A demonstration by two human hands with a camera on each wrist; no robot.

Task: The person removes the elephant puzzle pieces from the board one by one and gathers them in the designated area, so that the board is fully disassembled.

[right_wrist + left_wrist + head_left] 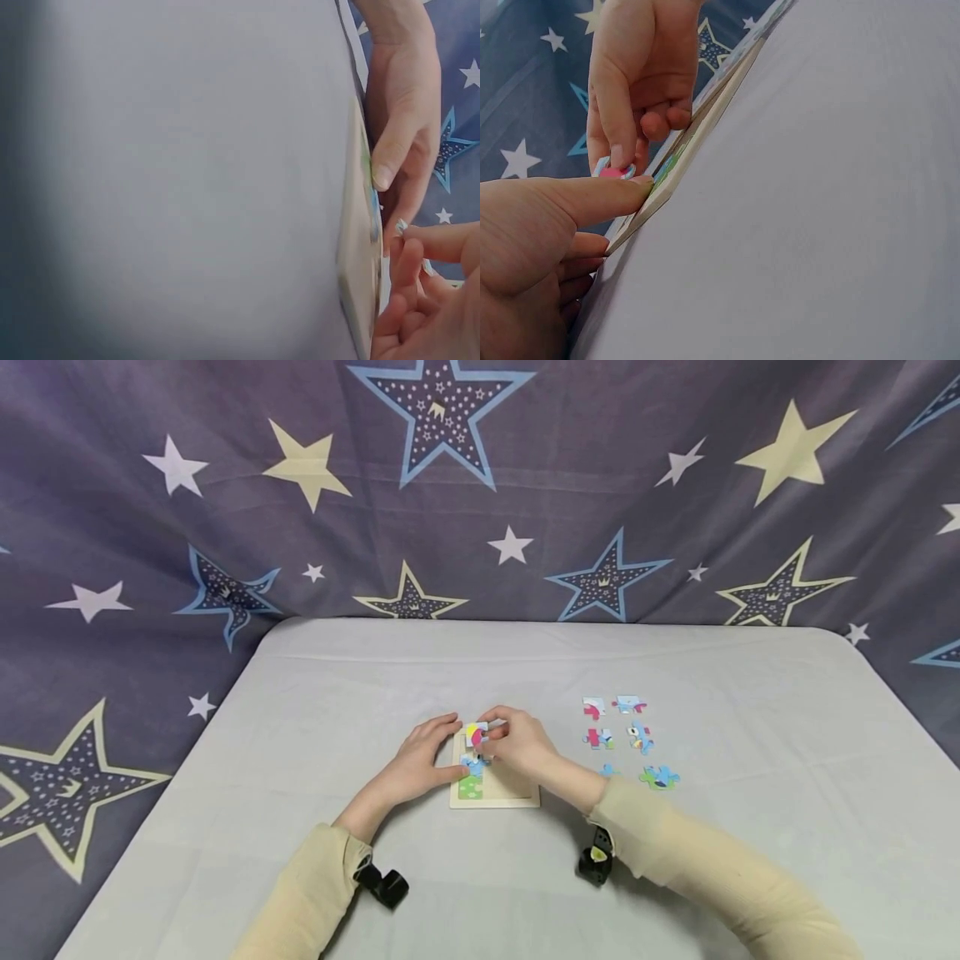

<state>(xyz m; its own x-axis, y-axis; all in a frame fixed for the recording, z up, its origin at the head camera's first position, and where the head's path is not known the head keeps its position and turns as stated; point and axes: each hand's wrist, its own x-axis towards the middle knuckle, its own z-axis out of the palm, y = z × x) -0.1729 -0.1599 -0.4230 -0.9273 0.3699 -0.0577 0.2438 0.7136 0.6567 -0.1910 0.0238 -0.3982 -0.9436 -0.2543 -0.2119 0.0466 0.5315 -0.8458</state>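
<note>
In the head view, a square wooden puzzle tray [497, 803] lies on the table, with blue and green jigsaw pieces [471, 787] set along its left side. My left hand [412, 764] rests against the tray's left edge, fingers extended, its straight thumb touching the pieces inside. Over the tray's upper left part, my right hand [521, 745] pinches a puzzle piece [476, 735] coloured yellow, pink and white. The left wrist view shows a pink and blue part of this piece [613, 172] below the right thumb. From the right wrist, the piece is mostly hidden by the fingers.
To the right of the tray, several loose puzzle pieces [640, 737] lie in two rough columns; the right forearm partly covers one blue piece [608, 770]. A pale cloth covers the table [337, 677]. Behind it hangs a star-patterned curtain [480, 527].
</note>
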